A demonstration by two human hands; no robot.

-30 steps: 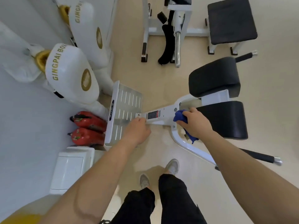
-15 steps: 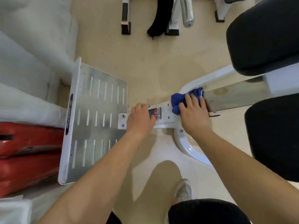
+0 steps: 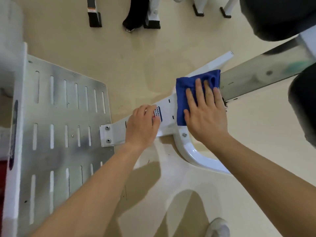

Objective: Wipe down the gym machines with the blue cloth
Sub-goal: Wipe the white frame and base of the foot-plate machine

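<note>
Right hand (image 3: pixel 206 117), grip wide and flat, presses the blue cloth (image 3: pixel 186 84) onto the white beam (image 3: pixel 168 113). Left hand (image 3: pixel 142 129), grip curled, seemingly clasps that beam nearer the slotted footplate (image 3: pixel 59 134).

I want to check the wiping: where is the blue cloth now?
Head view, right of centre: the cloth lies flat on the white frame, pressed under the right hand, next to the grey rail.

Sticker (image 3: pixel 158 114): partly under fingers (image 3: pixel 150 109) of the left hand (image 3: pixel 142 129); print too small to read.
Blue cloth (image 3: pixel 183 93): part covered by the right hand (image 3: pixel 207 117).
Black pad (image 3: pixel 273 17): blurred, cut off upper right.
Footplate (image 3: pixel 59 137): cut off at bottom.
Shoe (image 3: pixel 218 227): cut off at bottom.
</note>
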